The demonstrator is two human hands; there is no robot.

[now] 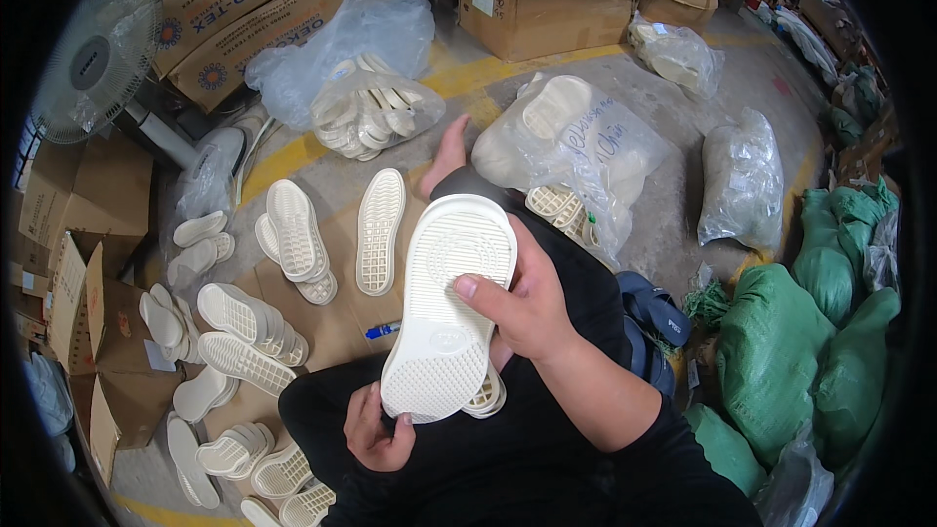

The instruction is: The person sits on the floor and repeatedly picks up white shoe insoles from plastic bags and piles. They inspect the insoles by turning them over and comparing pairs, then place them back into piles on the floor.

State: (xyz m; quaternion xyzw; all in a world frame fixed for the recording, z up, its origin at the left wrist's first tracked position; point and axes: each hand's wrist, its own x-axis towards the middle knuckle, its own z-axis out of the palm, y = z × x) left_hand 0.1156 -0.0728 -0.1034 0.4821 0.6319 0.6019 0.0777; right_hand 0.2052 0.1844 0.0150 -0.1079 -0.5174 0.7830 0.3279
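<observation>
A cream-white shoe sole is tilted over my lap, its ribbed and dotted tread facing up. My right hand is closed on its right edge, with the thumb lying across the tread and the fingers underneath. At the lower left corner, my left hand pinches the sole's near end between thumb and curled fingers. Part of another sole with a gridded face shows beneath it, mostly hidden. Just left of the held sole, a blue pen lies on flattened cardboard.
Soles stand in stacks and lie singly to my left. Clear bags of soles sit ahead, another beyond my knee. Green sacks and dark slippers are at right. Cartons and a fan stand behind.
</observation>
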